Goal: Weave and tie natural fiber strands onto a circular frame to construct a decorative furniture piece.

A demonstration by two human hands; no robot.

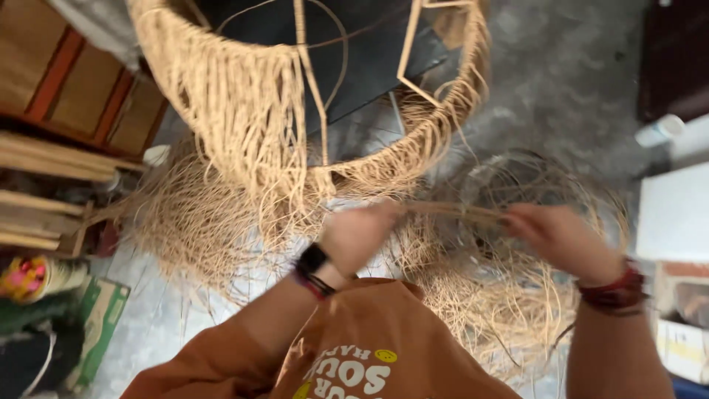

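A large round lampshade frame of pale wire hung with tan raffia fringe (244, 111) leans over loose heaps of straw-coloured fibre (487, 295) on a grey concrete floor (561, 81). Below its rim, the left hand (362, 235) and right hand (554, 236) each pinch an end of a thin raffia bundle (454, 213), pulling it taut between them, likely to straighten it. Wooden slats (44, 192) line the left edge.

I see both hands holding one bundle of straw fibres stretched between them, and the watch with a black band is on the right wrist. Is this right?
Not quite. The head view shows the watch with the black band on the left wrist; the right wrist wears dark red bracelets. The rest holds: the left hand and the right hand hold one bundle of straw fibres stretched between them.
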